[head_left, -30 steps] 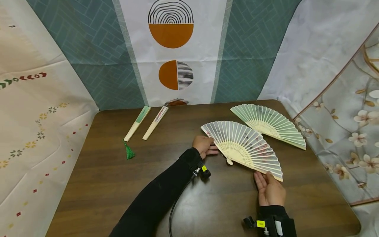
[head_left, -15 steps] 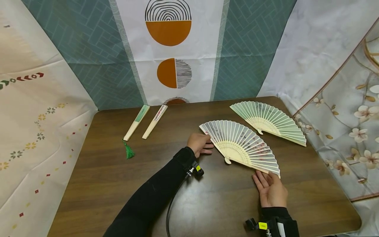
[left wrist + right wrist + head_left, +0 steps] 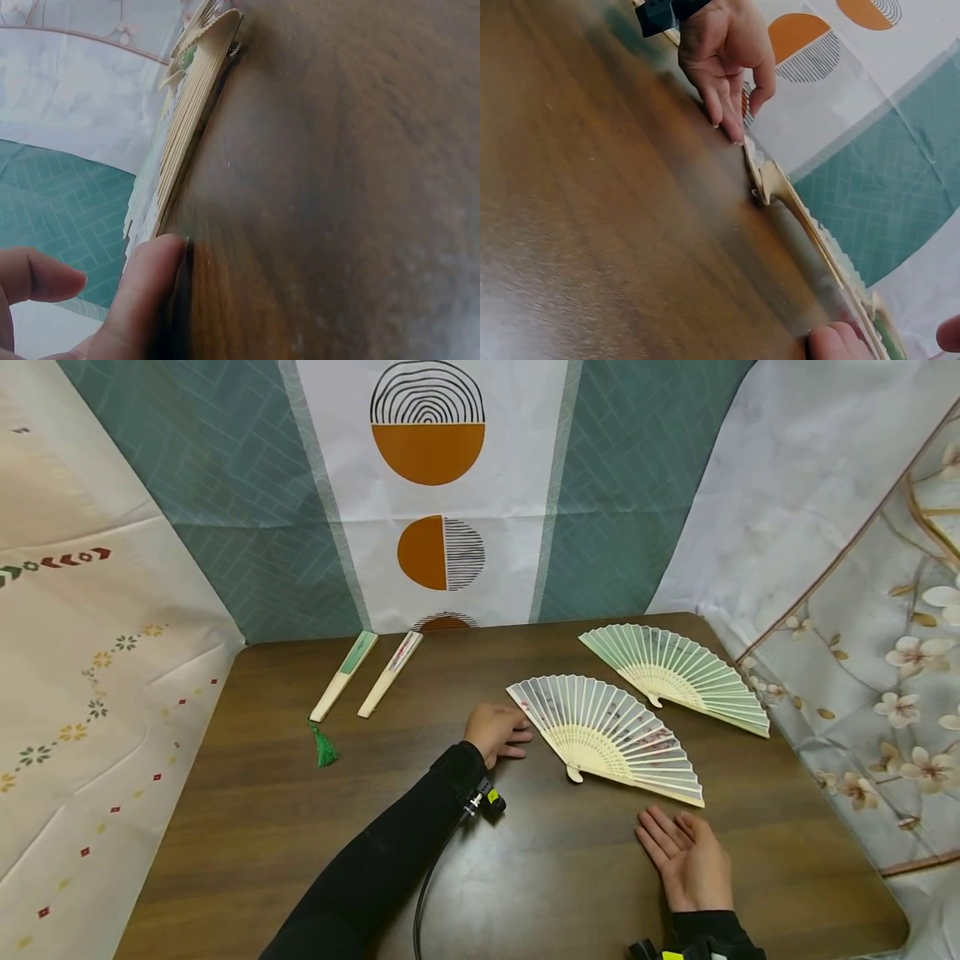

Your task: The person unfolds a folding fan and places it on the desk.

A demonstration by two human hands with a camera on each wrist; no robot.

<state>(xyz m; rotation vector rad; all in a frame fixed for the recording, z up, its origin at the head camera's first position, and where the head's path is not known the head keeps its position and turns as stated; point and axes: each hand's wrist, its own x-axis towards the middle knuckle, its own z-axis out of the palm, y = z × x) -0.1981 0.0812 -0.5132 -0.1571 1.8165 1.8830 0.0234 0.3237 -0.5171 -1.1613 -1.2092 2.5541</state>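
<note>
A grey-white paper fan lies spread open flat on the dark wooden table. My left hand rests on the table at the fan's left edge, fingers relaxed and holding nothing. In the left wrist view a fingertip sits right beside the fan's slats. My right hand lies open on the table, fingers straight, a short gap below the fan's right end. The right wrist view shows the fan edge-on, with the left hand beyond it.
A green open fan lies behind it, near the table's right edge. Two closed fans lie at the back left, one with a green tassel. Patterned cloths hang behind and at both sides.
My right hand has let go of the fan's right end and drawn back toward me. The left hand has slid slightly left off the fan. The fan now lies flat.
</note>
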